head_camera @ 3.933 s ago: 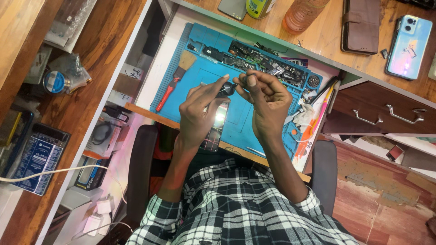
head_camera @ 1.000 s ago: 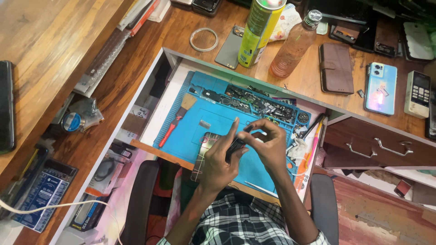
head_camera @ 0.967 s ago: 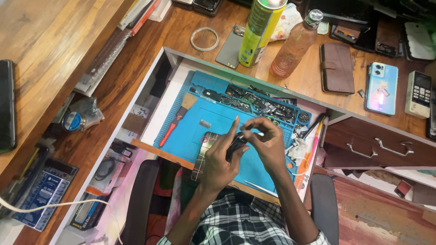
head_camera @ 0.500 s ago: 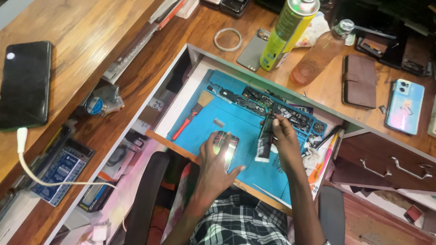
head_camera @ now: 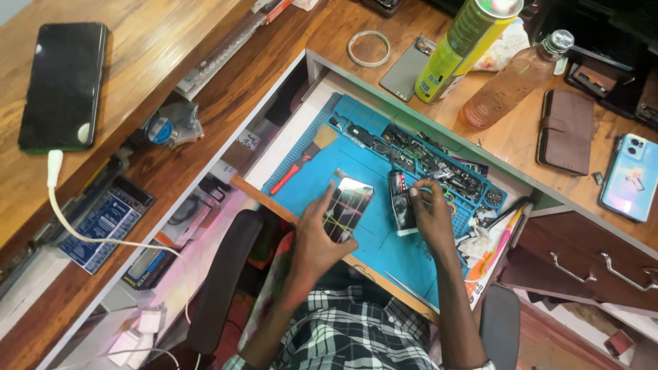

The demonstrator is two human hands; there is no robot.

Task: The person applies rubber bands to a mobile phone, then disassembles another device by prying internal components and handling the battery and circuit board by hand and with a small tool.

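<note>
left hand [head_camera: 322, 240] gripping shiny phone panel [head_camera: 348, 204], tilted above near edge of blue mat [head_camera: 308, 185] | right hand [head_camera: 430, 214] fingers pinched round dark phone body [head_camera: 399, 200] on mat mid-bench | looks like mid-repair, parts split | next probably needs careful lining up, steady grip

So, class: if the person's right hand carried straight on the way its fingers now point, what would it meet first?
The right hand points up-left at the small dark tube its fingers already touch. Past that, probably the parts along the blue mat's top edge, though depth is unclear.
</note>
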